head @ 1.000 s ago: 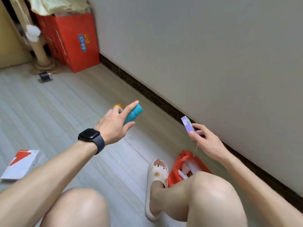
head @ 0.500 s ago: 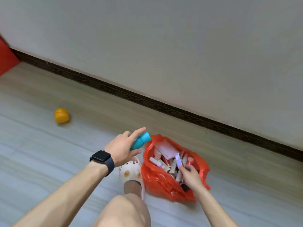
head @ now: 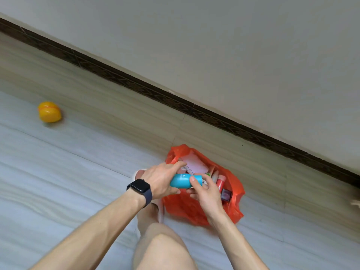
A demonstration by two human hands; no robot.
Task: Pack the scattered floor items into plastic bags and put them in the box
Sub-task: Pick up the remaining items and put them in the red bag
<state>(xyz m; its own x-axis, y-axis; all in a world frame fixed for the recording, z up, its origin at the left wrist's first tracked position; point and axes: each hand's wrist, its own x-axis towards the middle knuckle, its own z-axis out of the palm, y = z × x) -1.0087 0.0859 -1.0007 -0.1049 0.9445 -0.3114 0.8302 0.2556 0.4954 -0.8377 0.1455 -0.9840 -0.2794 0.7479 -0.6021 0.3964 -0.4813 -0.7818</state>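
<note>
- Left hand (head: 161, 180), lower centre of frame: curled round the teal bottle (head: 184, 180), forefinger stretched out along it. Half a second ago it held the bottle just left of the bag; now the bottle lies level over the bag's mouth.
- Right hand (head: 207, 191), just right of it: thumb on top and fingers beneath pinch the bottle's right end. Half a second ago it was down in the bag with a small purple box; it has come up without it, so that box is probably bagged.
- Wristwatch (head: 139, 187): dark, on the left wrist.
- Red plastic bag (head: 234, 195), on the floor under both hands: open, holding a spiral notebook (head: 194, 164) and several tubes. Judgement: the bottle goes in next, either handed across or dropped.
- Yellow round item (head: 49, 112), upper left of frame, well apart from the bag: on the floor and not yet packed.
- Skirting board (head: 214, 117): dark band running from upper left to lower right.
- Box: not in view.
</note>
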